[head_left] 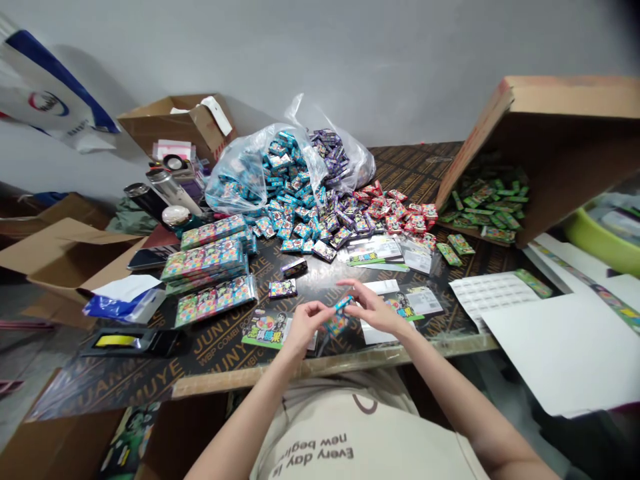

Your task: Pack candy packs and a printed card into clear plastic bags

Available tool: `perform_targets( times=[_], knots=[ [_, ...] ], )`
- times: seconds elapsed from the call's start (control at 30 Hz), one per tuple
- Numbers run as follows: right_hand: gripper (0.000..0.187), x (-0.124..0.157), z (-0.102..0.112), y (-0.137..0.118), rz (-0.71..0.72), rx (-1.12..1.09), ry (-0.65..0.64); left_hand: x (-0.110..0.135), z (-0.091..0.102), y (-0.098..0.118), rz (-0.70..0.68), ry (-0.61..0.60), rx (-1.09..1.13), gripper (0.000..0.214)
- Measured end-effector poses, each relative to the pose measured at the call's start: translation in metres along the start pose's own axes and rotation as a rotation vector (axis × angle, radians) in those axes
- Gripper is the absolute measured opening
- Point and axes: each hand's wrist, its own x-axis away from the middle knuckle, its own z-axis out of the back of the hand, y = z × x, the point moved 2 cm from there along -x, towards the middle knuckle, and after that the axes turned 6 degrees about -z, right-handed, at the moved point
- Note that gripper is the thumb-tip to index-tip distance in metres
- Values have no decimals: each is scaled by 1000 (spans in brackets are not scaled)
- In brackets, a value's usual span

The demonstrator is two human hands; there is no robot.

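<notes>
In front of my body, a small blue candy box (338, 321) is held up between my two hands. My left hand (306, 327) pinches its left side with thumb and fingertips. The fingers of my right hand (374, 311) close on its right edge, the index finger raised. Below my left hand lies a printed green-and-black packaging sleeve (264, 328). Under my right hand are more clear-and-printed sleeves (417, 303). Two dark purple boxes, one lying flat (283, 288) and one on its side (295, 268), sit just beyond my left hand.
Loose blue (293, 223), purple (340, 227) and red boxes (400, 213) are heaped before plastic bags (235, 183). Filled packs (215, 300) are stacked left. A tilted carton (480, 133) spills green boxes (493, 203). White sheets (565, 353) overhang the right edge.
</notes>
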Motion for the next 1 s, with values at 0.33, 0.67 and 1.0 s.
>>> perform_targets(
  times=[0.33,0.67,1.0],
  knots=[
    [89,3,-6,-7,217,484,91,0,13,-17,26,4,-70,37],
    [84,14,7,30,175,714,198,8,85,-15,-354,-482,-1337,84],
    [79,10,-5,16,236,779,121,4,62,-10,-576,-242,-1191,96]
  ],
)
